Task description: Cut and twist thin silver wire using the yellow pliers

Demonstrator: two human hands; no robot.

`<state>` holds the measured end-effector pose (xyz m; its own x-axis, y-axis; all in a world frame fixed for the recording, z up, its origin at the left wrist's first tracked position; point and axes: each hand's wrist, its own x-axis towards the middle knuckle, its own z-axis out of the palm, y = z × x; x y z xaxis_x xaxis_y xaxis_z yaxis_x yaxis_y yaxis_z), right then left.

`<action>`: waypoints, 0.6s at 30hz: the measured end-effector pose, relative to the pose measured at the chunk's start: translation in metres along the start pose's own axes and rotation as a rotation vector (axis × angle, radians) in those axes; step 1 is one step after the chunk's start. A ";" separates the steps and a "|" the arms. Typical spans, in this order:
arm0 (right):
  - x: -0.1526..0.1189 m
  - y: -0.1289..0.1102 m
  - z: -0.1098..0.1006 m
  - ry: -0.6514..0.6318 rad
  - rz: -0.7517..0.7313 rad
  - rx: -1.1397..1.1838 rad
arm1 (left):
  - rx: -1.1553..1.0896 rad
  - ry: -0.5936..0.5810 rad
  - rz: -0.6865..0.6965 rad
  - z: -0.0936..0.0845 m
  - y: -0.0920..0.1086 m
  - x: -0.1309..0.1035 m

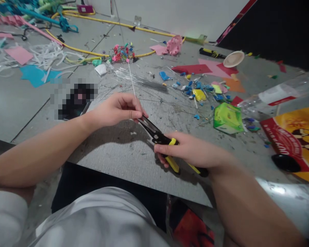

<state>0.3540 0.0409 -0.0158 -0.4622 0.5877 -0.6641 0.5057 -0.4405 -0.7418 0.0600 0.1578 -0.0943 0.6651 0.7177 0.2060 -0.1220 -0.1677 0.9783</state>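
My left hand (115,109) pinches a thin pale wire (132,79) that rises from the fingertips toward the back. In my right hand (190,150) is a pair of pliers (156,136) with long black jaws and yellow-and-black handles. The jaw tips reach the left fingertips at the wire's lower end; whether they grip it is hidden by the fingers. Behind the hands, a bundle of straight thin wires (141,80) lies on the grey table (123,147).
Small blue and yellow bits (199,94) lie right of the wires, near a green packet (228,118), a clear bottle (280,94) and an orange bag (298,137). A colourful cluster (122,53) is farther back. A blurred dark device (77,101) and paper strips (50,58) are left.
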 end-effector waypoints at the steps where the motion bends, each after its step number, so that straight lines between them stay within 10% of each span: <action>1: 0.001 0.000 0.001 -0.008 0.000 0.034 | 0.000 0.015 0.004 0.000 -0.001 0.000; 18: 0.003 0.002 0.013 0.000 0.055 0.182 | 0.007 -0.067 -0.046 0.000 0.023 0.001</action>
<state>0.3441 0.0333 -0.0204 -0.4378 0.5594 -0.7039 0.3902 -0.5871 -0.7093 0.0576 0.1546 -0.0719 0.7175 0.6783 0.1588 -0.0855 -0.1404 0.9864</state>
